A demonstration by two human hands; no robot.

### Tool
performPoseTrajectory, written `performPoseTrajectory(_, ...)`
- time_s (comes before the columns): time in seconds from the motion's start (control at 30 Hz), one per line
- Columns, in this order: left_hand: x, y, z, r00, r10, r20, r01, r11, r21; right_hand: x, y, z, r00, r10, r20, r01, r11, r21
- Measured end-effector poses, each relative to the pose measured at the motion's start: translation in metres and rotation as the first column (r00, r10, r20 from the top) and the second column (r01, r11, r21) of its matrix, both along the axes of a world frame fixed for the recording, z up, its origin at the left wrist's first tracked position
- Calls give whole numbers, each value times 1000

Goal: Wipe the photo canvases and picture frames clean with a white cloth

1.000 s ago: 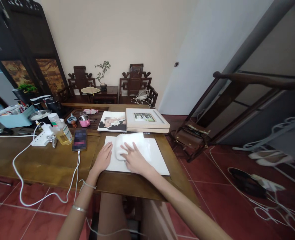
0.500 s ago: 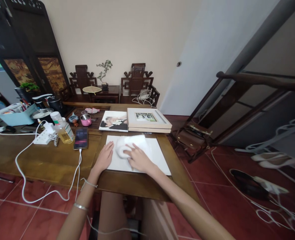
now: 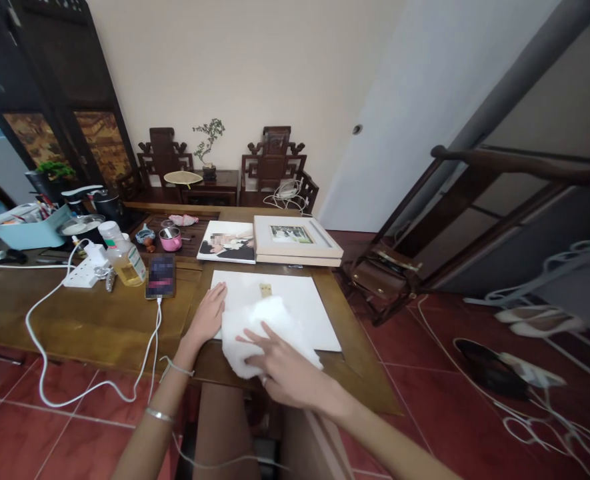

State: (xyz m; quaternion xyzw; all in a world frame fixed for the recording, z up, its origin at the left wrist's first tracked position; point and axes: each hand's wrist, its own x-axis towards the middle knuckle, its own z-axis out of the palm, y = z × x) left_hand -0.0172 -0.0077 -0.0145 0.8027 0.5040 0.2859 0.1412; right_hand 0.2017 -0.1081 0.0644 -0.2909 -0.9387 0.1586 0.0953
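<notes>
A white board (image 3: 295, 300), a picture frame lying face down with a small brass hanger near its far edge, rests on the wooden table (image 3: 99, 327) in front of me. My left hand (image 3: 207, 319) lies flat and open on its left edge. My right hand (image 3: 279, 370) presses a white cloth (image 3: 259, 327) onto the near part of the board, fingers spread over the cloth. Behind the board lie a photo print (image 3: 227, 241) and a stack of light framed pictures (image 3: 295, 239).
A phone (image 3: 161, 277) on a white cable, a bottle of yellow liquid (image 3: 122, 255), a white power strip (image 3: 82, 273), a pink cup (image 3: 170, 239) and a blue bin (image 3: 29, 229) sit at left. A dark wooden chair (image 3: 425, 220) stands right of the table; cables and shoes lie on the red floor.
My right hand has dragged the cloth from the far part of the board toward me to its near edge, uncovering the brass hanger. My left hand has stayed put.
</notes>
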Motion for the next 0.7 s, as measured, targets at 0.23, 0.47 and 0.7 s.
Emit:
performPoseTrajectory(0.23,1,0,-2,998,-3,67,3,1000,8,-7,69,-7,963,-264,51,257,959,123)
performPoseTrajectory(0.47,6,-6,21,887,144,439,-111,989,-100,-57,81,-12,941,-308,143,277,940,201)
performPoseTrajectory(0.7,7,-8,26,845,199,497,-134,978,-162,-23,23,0,994,110,-9,-109,993,50)
